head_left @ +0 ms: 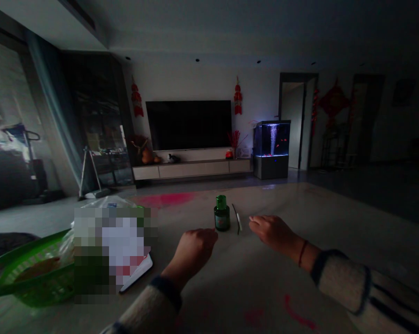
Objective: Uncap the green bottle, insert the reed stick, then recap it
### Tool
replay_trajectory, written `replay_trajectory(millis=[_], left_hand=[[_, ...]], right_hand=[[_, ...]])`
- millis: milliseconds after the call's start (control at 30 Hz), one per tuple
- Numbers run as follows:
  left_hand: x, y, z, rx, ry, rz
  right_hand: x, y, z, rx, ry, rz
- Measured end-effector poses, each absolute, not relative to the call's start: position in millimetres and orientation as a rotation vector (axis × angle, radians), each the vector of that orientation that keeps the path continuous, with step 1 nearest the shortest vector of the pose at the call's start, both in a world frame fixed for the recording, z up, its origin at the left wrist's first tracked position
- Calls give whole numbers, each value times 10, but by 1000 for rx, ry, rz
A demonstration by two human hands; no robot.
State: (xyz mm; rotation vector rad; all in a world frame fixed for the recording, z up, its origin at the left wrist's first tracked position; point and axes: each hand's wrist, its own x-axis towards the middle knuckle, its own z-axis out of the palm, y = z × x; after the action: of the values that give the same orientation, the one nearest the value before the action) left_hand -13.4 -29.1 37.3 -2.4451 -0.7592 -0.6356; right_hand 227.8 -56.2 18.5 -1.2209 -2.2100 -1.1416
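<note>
A small dark green bottle with a green cap (222, 213) stands upright on the pale tabletop (265, 283). Just right of it lies a thin dark stick with a white end (238, 219). My left hand (195, 253) hangs in a loose fist, a little in front of and left of the bottle, holding nothing. My right hand (270, 232) has its fingers curled together near the stick, with a small gap between them. It holds nothing either. Striped knit sleeves cover both forearms.
A green plastic basket (32, 278) and a plastic bag (105, 202) sit at the left, beside a pixelated patch and a white flat object (136, 273). Red stains mark the tabletop. A television, a cabinet and a lit aquarium stand far beyond.
</note>
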Motion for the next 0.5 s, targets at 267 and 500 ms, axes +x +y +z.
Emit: replay_trajectory(millis=[267, 500], left_hand=[[-170, -224, 396, -2706, -1094, -524], [-202, -259, 515, -3908, -1845, -763]], right_hand=[[2365, -513, 165, -1377, -2249, -751], [2554, -419, 263, -1128, -1905, 1094]])
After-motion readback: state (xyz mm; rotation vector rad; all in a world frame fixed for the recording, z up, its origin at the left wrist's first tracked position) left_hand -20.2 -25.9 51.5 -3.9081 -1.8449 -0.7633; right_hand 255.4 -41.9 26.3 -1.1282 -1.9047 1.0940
